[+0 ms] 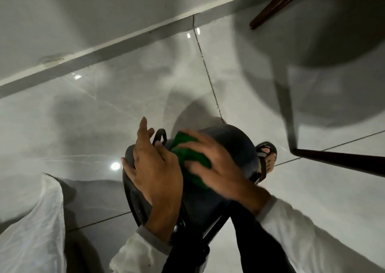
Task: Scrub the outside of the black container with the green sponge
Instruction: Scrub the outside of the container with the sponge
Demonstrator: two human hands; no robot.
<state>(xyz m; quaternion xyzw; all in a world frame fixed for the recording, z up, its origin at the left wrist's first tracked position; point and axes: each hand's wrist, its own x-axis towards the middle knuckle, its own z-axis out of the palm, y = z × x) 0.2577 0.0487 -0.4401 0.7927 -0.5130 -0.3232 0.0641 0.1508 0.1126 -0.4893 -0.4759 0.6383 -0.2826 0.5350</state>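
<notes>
The black container (235,145) lies tipped on its side in front of me, low in the middle of the head view, its rounded outside facing up. My right hand (216,166) presses the green sponge (190,158) flat against that outside wall, fingers spread over it. My left hand (154,168) rests on the container's rim, thumb on the edge and fingers partly lifted, steadying it. A black handle loop (160,134) sticks up beyond my left fingers. The container's lower part is hidden behind my arms.
Glossy grey floor tiles (104,116) lie all around, with a wall skirting (104,50) behind. Dark wooden furniture legs (341,160) stand at right and top right. A sandalled foot (268,158) shows beyond the container. White cloth (35,227) hangs at lower left.
</notes>
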